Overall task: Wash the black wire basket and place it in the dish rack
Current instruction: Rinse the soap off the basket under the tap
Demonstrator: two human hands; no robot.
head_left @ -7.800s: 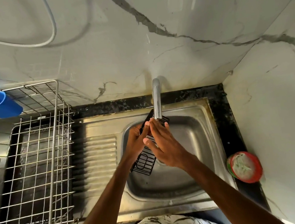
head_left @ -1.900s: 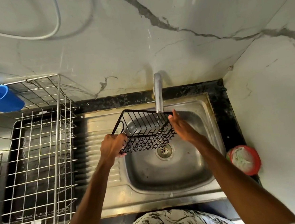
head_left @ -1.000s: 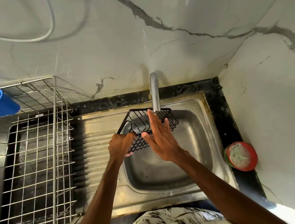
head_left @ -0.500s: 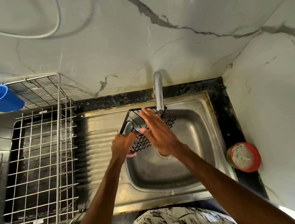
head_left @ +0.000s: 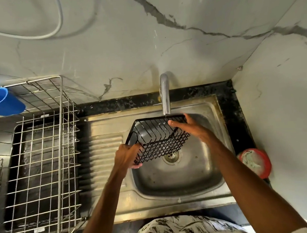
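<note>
Far left, a blue plastic caddy [head_left: 1,101] hung on the far edge of a silver wire dish rack [head_left: 60,142]. The rack sat on a black drip tray [head_left: 34,181] and held no basket yet. A white hose [head_left: 57,26] looped on the marble wall above.

Right of the rack lay a stainless-steel sink unit, w/ its ribbed drainboard [head_left: 105,147] on the left and the bowl [head_left: 172,179] on the right.

The left hand [head_left: 127,156] gripped the near-left corner of the black wire basket [head_left: 158,138], fingers curled under and round the wire, knuckles up. The basket was held in the air over the bowl, tilted, w/ its open top facing up and toward the person and the grid bottom angled down toward the drain [head_left: 171,156]. Its far rim sat just under the spout of the chrome tap [head_left: 165,97]. A faint glint showed below the spout; couldn't tell if water ran.

The right hand [head_left: 192,126] had the basket's far-right corner. The thumb was at the rim and a fairly straight finger reached inside, so the hand was only partly closed, pinching the wire btwn them.

Further right, on the black speckled stone bench [head_left: 226,99], a round red tub [head_left: 254,163] w/ a whitish-green mass in it stood against the right wall.

Near edge, centre-right: black-and-white patterned fabric [head_left: 185,229] of the person's clothing.
</note>
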